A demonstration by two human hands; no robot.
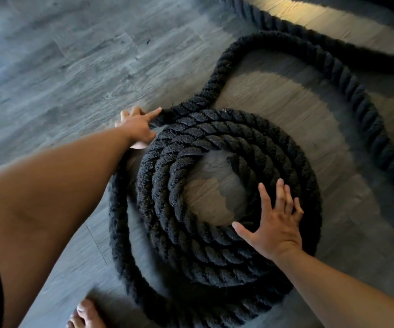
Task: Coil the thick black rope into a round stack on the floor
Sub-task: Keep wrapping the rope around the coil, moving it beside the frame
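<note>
head view. bare toes (86, 314) at the bottom edge, on grey wood-plank floor (56, 65). left forearm runs up from the lower left corner across the near-left side of the coil.

thick black rope (191, 254) lies on the floor in a flat spiral, several turns wound close together, with a bare patch of floor showing at the centre. the outermost turn sits looser, a gap between it and the inner turns on the left side.

left hand (136, 127) at the far-left rim of the coil. fingers (154, 112) extended, one fingertip touching the outer strand where it bends onto the coil; thumb side pressed against the turn beside it. not wrapped around the rope; palm faces the rope's side.

right hand (275, 227) flat on top of the right side of the coil, fingers (264, 197) spread wide and open, pressing on the inner turns, thumb pointing toward the centre.

uncoiled rope leaves the far-left rim, arcs up and right in a big loop, runs down the right edge. another stretch crosses the top right corner.
</note>
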